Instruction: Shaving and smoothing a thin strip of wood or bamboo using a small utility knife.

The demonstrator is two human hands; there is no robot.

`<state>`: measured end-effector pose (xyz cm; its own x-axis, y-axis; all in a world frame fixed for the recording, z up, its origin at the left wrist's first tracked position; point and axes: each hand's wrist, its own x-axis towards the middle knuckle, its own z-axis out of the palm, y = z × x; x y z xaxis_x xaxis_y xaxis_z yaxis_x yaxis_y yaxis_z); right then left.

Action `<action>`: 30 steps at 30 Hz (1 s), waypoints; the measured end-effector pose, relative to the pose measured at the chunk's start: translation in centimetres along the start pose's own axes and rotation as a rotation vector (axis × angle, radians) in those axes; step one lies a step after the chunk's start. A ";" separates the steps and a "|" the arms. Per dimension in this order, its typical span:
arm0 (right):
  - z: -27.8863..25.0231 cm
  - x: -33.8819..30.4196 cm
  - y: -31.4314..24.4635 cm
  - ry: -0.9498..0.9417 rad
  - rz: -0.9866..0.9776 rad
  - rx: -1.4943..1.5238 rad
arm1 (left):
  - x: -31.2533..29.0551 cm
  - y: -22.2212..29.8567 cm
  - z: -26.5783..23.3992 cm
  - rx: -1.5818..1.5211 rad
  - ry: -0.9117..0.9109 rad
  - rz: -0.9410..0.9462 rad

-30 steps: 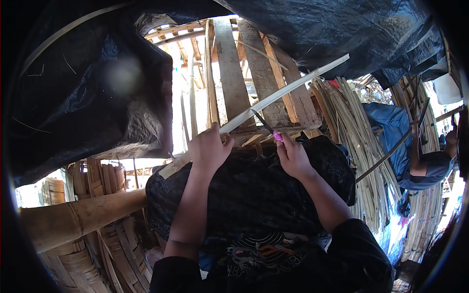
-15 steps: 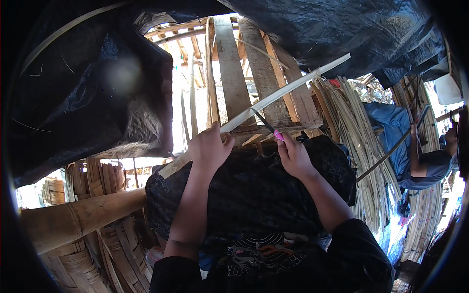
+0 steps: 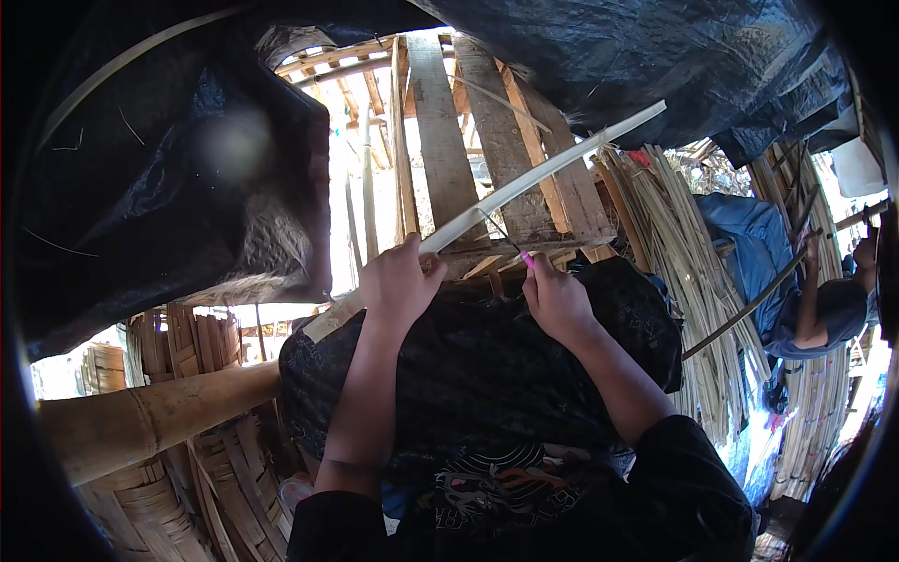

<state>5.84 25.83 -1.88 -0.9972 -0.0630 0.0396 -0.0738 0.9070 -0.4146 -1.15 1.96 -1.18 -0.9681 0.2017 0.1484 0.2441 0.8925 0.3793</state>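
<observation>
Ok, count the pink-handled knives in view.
1: a slim, dark-bladed knife with a pink handle, in the right hand, its tip at the long, pale, flat strip. A small pink patch at far right is too blurred to tell; others may be hidden.

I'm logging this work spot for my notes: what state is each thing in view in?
Left hand: closed on the pale strip
Right hand: closed on the knife's handle
Pale strip: held slanting, far end up to the right
Knife: unsheathed, blade overlapping the strip; contact unclear
Bamboo pole: lying, uncut along the visible length
Boards: spaced, with gaps
Dark sheet: wrinkled
</observation>
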 end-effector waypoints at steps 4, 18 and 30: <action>0.5 -0.2 0.7 -0.016 0.006 -0.008 | -0.1 0.3 -0.1 0.024 0.006 0.001; 1.3 0.3 1.1 0.091 -0.088 0.079 | -0.2 -0.2 0.4 0.030 -0.018 -0.008; 1.1 0.9 1.0 -0.011 0.009 0.193 | 0.1 0.0 0.1 0.065 -0.061 -0.029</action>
<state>4.83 26.21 -3.22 -0.9979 -0.0602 0.0257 -0.0639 0.8108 -0.5819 -1.22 2.03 -1.27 -0.9768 0.1981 0.0818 0.2140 0.9220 0.3227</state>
